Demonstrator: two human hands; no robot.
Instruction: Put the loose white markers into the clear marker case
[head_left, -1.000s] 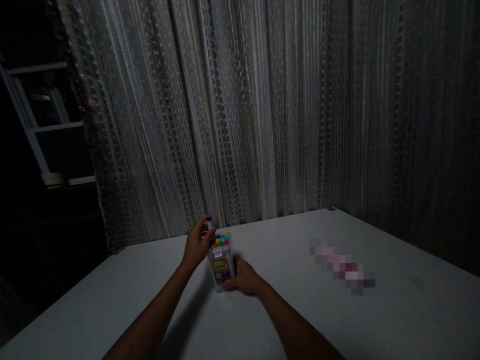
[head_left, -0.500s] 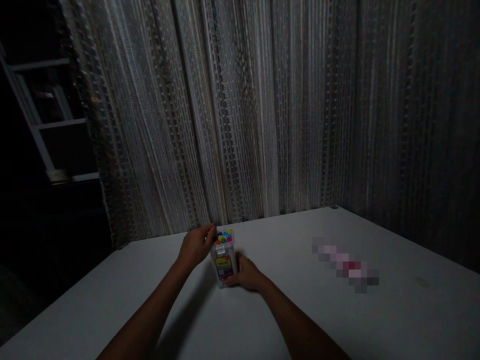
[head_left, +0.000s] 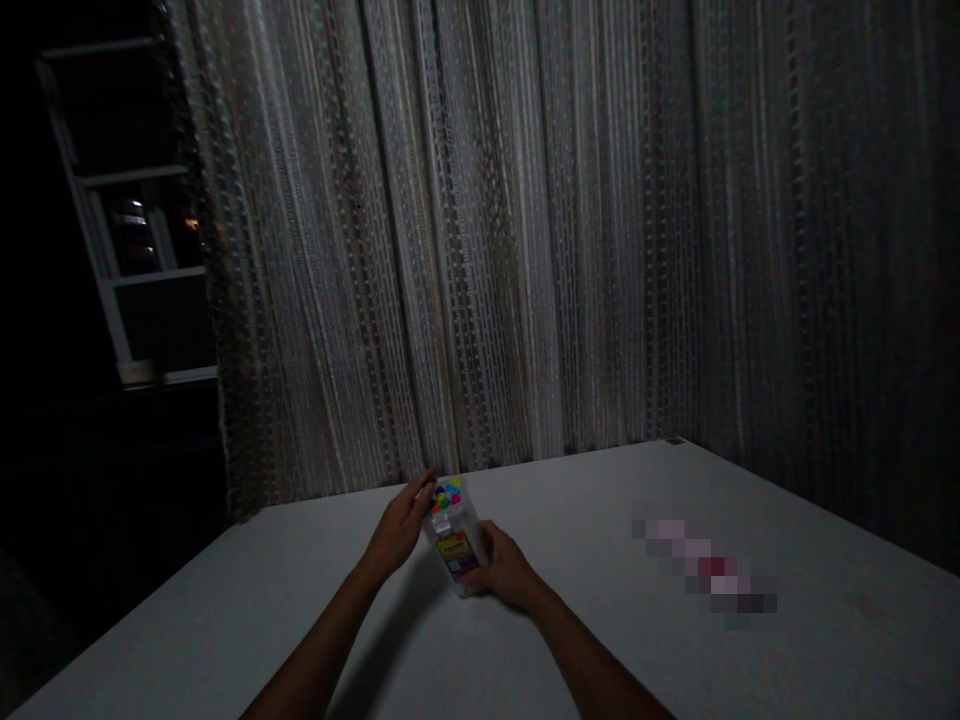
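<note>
A clear plastic case of markers [head_left: 459,545] leans to the left above the white table, its top toward my left hand. Several coloured caps show at its upper end, and a yellow and dark label is on its front. My right hand [head_left: 508,568] is closed around the lower right side, thumb across the front near the label. At the upper left edge, my left hand [head_left: 399,522] holds the case by its side, fingers close together and partly hidden behind it. Whether the bottom of the case touches the table, I cannot tell.
A blurred-out pink and red long item [head_left: 701,565] lies on the white table [head_left: 585,640] to the right. Behind the table's far edge hangs a striped grey curtain [head_left: 510,250]. A window frame [head_left: 154,280] stands in the dark at the left.
The marker case has gone from nearly upright to tilted leftward, its base shifting right. My left hand has closed in along its upper side. The whole view has shifted slightly.
</note>
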